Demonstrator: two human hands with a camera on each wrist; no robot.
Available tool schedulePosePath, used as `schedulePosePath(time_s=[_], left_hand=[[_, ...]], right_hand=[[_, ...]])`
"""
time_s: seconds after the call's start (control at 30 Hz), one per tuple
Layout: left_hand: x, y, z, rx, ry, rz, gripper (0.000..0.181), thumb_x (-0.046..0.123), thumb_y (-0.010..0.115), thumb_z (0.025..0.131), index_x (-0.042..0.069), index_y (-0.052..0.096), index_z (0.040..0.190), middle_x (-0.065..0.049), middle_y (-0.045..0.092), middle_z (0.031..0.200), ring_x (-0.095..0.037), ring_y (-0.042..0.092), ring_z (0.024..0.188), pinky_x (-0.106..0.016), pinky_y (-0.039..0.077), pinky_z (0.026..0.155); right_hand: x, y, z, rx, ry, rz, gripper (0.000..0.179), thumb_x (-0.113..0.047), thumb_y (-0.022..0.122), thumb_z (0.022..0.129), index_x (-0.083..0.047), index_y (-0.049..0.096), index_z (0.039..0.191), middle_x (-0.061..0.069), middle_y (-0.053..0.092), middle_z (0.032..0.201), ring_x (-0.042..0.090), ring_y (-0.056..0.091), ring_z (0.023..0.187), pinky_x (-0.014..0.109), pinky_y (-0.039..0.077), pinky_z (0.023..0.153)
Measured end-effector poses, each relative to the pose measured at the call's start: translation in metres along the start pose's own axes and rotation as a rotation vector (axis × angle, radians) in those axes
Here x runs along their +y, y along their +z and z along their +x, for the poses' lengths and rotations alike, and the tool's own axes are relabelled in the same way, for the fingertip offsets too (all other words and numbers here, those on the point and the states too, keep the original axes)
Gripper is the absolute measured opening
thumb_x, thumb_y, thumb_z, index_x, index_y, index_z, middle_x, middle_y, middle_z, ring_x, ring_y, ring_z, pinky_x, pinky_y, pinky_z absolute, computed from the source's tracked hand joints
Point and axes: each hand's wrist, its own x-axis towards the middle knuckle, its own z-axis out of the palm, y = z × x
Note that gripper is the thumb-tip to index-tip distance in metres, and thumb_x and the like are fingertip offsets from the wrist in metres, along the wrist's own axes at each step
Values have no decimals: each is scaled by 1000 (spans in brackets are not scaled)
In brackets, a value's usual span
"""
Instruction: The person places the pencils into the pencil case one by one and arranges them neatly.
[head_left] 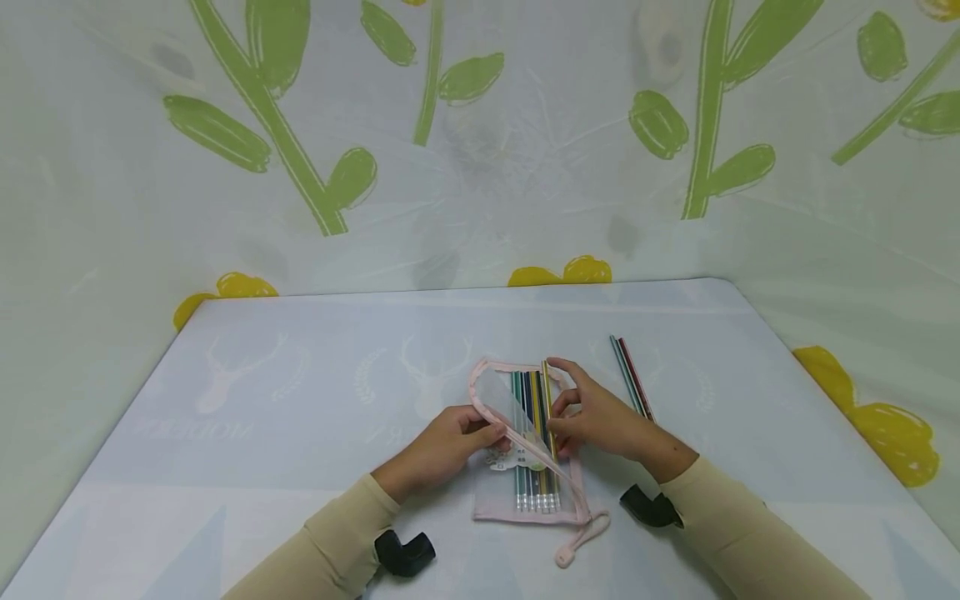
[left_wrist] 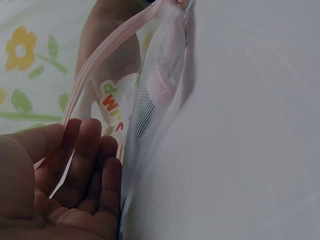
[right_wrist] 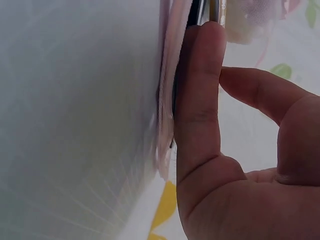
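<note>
A mesh zip pouch with pink edging point(head_left: 517, 518) lies on the table with its mouth open. Its zipper edge point(left_wrist: 100, 50) is pinched between the thumb and fingers of my left hand point(head_left: 444, 443), which lifts that edge up. Several pencils point(head_left: 529, 392) lie side by side in the pouch, erasers toward me. My right hand point(head_left: 603, 417) pinches a gold pencil point(head_left: 547, 383) at the right of this row, inside the opening. In the right wrist view only part of the gold pencil point(right_wrist: 218, 10) shows beyond the fingertips.
Two more pencils point(head_left: 628, 371), one teal and one dark red, lie on the table beyond my right wrist. A pink zipper pull point(head_left: 566, 554) hangs off the pouch's near right corner. A flower-patterned curtain point(head_left: 540, 208) stands behind the table.
</note>
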Motion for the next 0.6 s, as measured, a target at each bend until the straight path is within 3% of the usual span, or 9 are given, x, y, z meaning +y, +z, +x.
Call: schedulePosePath(time_s=[0.6], left_hand=[[0, 0, 1, -2, -2, -11, 31, 26, 55, 104, 1, 68, 116, -12, 74, 102, -10, 65, 98, -25, 49, 95]], right_hand=[[-5, 3, 5, -8, 45, -82, 92, -3, 70, 89, -15, 12, 159, 14, 61, 98, 20, 68, 63, 36, 60, 61]])
